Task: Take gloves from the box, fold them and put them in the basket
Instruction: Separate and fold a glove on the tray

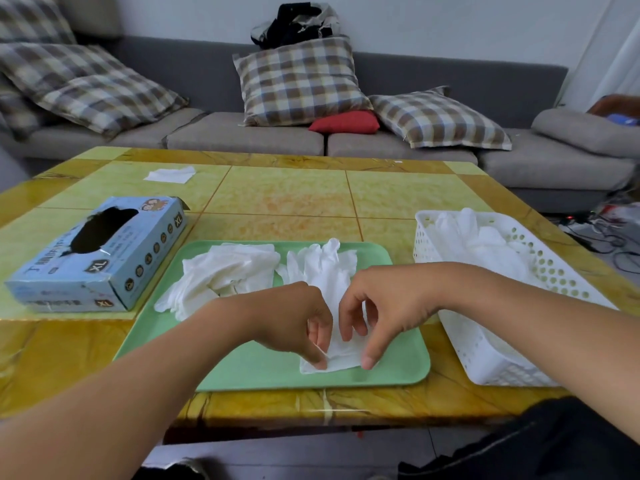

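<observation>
A white glove [325,268] lies flat on the green tray [263,368], fingers pointing away from me. My left hand [294,317] pinches the glove's near cuff edge at its left corner. My right hand [377,306] pinches the same cuff on its right side, thumb pressing down near the corner. A loose pile of white gloves [225,271] sits on the tray's left part. The blue glove box [100,254] lies to the left of the tray, its oval opening dark. The white perforated basket [485,355] stands at the right and holds several white gloves [478,237].
A white tissue [170,174] lies at the far left of the yellow tiled table [284,195]. A grey sofa with checked cushions [298,81] runs behind the table. Cables lie on the floor at the far right [606,233].
</observation>
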Tool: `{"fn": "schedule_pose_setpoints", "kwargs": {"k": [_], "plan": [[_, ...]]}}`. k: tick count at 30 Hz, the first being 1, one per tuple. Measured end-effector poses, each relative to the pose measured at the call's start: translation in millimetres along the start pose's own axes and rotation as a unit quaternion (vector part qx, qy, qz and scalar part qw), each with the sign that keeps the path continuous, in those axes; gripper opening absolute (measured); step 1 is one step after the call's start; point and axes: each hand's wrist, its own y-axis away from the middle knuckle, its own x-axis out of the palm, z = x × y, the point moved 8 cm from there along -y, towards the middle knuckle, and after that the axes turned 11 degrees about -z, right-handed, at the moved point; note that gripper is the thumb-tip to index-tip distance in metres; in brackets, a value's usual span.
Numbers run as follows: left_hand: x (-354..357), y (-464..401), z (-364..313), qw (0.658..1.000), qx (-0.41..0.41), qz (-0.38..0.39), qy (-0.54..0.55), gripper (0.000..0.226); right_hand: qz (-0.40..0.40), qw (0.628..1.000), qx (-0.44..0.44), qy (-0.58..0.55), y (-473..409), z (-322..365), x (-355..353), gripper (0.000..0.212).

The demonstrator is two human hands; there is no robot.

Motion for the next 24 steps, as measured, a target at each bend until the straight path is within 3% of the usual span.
{"fn": "schedule_pose_setpoints", "kwargs": {"k": [7,10,14,16,18,21,24], "plan": [[2.3,1.0,2.2,1.0,-0.011,0.024,-0.017,0.016,-0.026,0.995,0.019,0.096,-7.0,-2.2,20.1,0.035],[1.8,5.0,0.8,0.999,-0.019,0.035,-0.004,0.019,-0.042,0.995,0.009,0.089,-8.2,-2.4,22.7,0.019],[3.0,7.3,-5.0,0.999,-0.022,0.039,-0.02,0.042,-0.064,0.996,-0.01,0.067,-9.7,1.1,19.1,0.015],[-4.7,7.2,-8.9,0.999,-0.022,0.004,-0.033,0.065,-0.092,0.996,0.0,-0.008,-6.7,0.6,1.3,0.009],[-28.2,5.6,-13.8,0.994,-0.011,-0.104,-0.026,0.07,-0.152,0.98,0.01,-0.128,-1.4,-1.7,-25.0,0.009],[-78.6,13.8,-16.5,0.935,-0.005,-0.301,0.187,0.028,-0.244,0.909,0.006,-0.337,8.5,-2.7,-58.7,0.01],[-102.9,20.5,-20.3,0.822,-0.013,-0.348,0.45,0.03,-0.252,0.805,-0.016,-0.537,14.4,-0.5,-77.0,0.028]]}}
